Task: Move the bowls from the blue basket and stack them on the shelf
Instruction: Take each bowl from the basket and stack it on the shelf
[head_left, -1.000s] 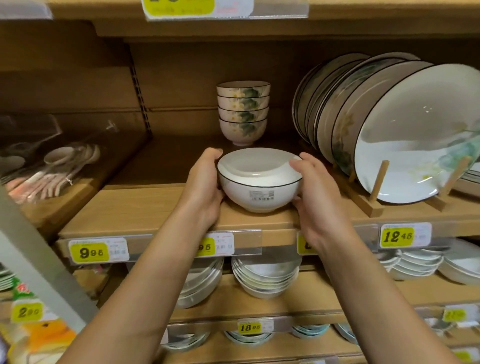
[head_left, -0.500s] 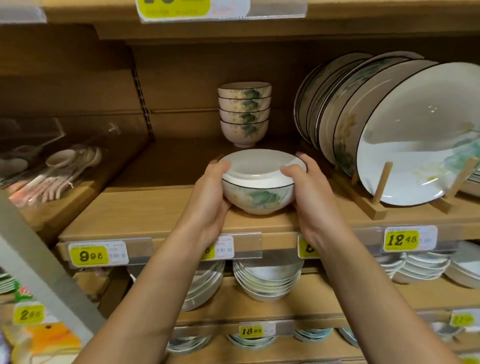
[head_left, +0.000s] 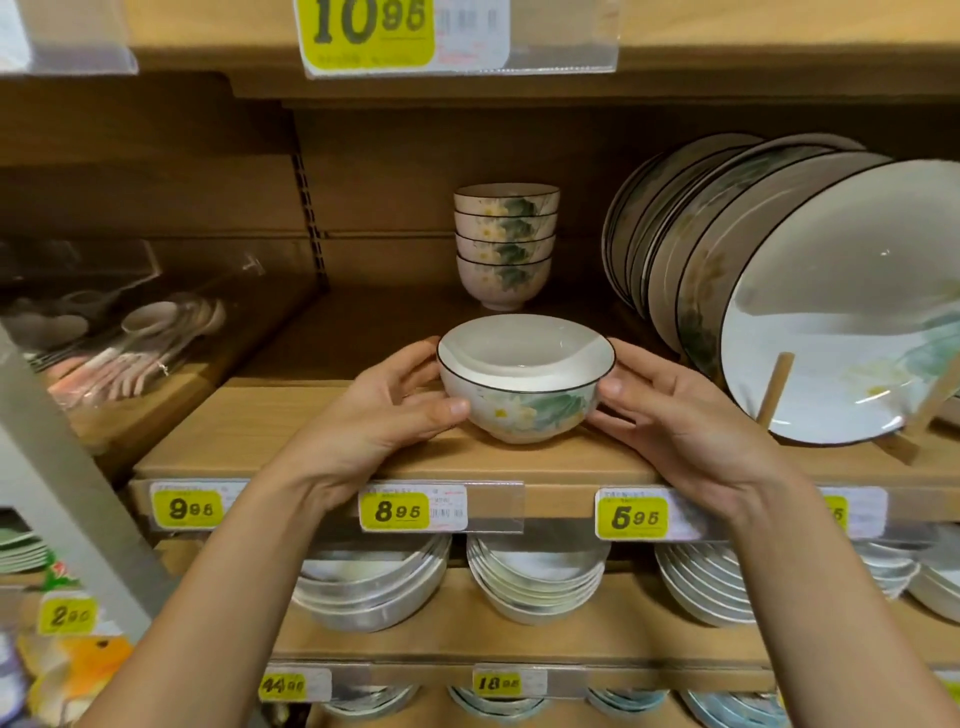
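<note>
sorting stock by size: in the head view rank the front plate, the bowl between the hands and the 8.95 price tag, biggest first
1. front plate
2. bowl
3. price tag, nearest the camera yet smallest

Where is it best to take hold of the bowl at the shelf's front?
Grip the bowl by its side wall below the rim, left hand from the left, right hand from the right: it stands upright and wide, nothing beside it.
</note>
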